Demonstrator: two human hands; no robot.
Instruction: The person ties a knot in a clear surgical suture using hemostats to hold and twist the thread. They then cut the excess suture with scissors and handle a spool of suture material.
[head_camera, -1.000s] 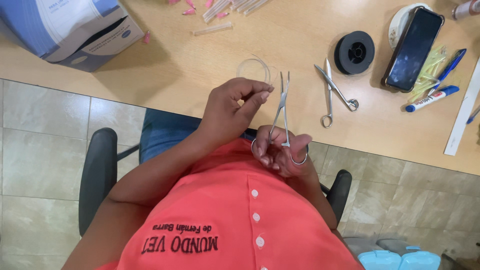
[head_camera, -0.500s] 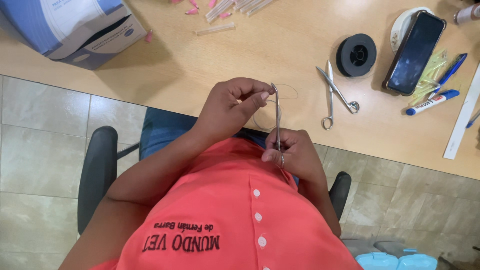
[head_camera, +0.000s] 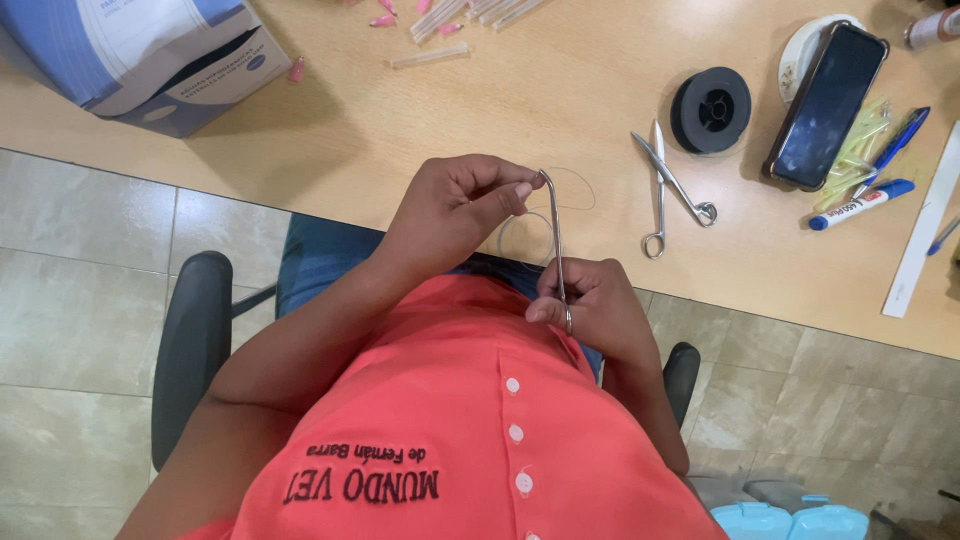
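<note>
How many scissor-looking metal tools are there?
2. One clamp tool is held upright in the right hand, its tip by the left hand. The scissors lie open on the table, beside the black spool. Others may be out of view.

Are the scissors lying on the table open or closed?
Open: the scissors lie with blades crossed and the two finger rings apart.

The slim forceps (head_camera: 556, 235) and the scissors (head_camera: 665, 190) are shiny bare metal. The bench (head_camera: 330, 130) is smooth, matt pale wood. The spool (head_camera: 711, 109) looks like matt black plastic; the phone (head_camera: 826, 105) has glossy glass.
</note>
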